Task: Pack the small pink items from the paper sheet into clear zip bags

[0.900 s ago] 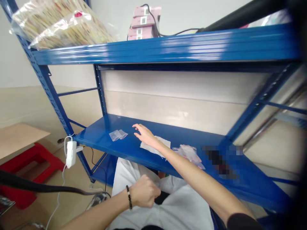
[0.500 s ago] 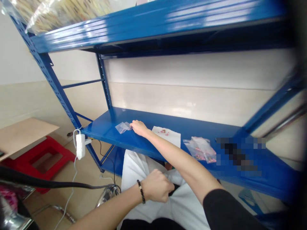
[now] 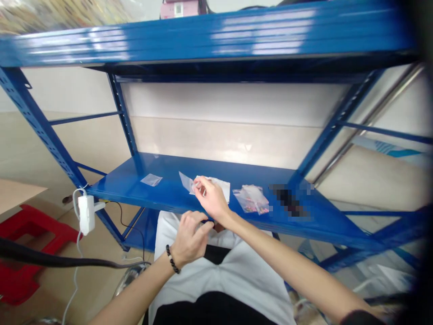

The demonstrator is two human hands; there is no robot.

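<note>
My right hand [image 3: 211,197] is closed on a small clear plastic bag [image 3: 186,182], which stands tilted up from its fingertips above the blue shelf [image 3: 176,198]. Behind that hand lies a white sheet of paper [image 3: 223,186], partly covered by it. Below and to the left, over my lap, my left hand [image 3: 191,237] has curled fingers. A bit of something dark shows between its thumb and fingers, too small to name. Another small clear bag [image 3: 151,180] lies flat on the shelf's left. Right of the paper are clear bags with small pink pieces [image 3: 252,199].
A blurred-out dark object [image 3: 289,201] lies at the shelf's right. The upper shelf's blue beam [image 3: 189,38] crosses above my hands. A white power strip [image 3: 87,214] hangs at the left post, with a red stool [image 3: 37,248] beyond it.
My right hand has drawn a small bag from the left toward the paper, leaving another behind. My left hand has risen toward the shelf edge. The view has shifted to the right.
</note>
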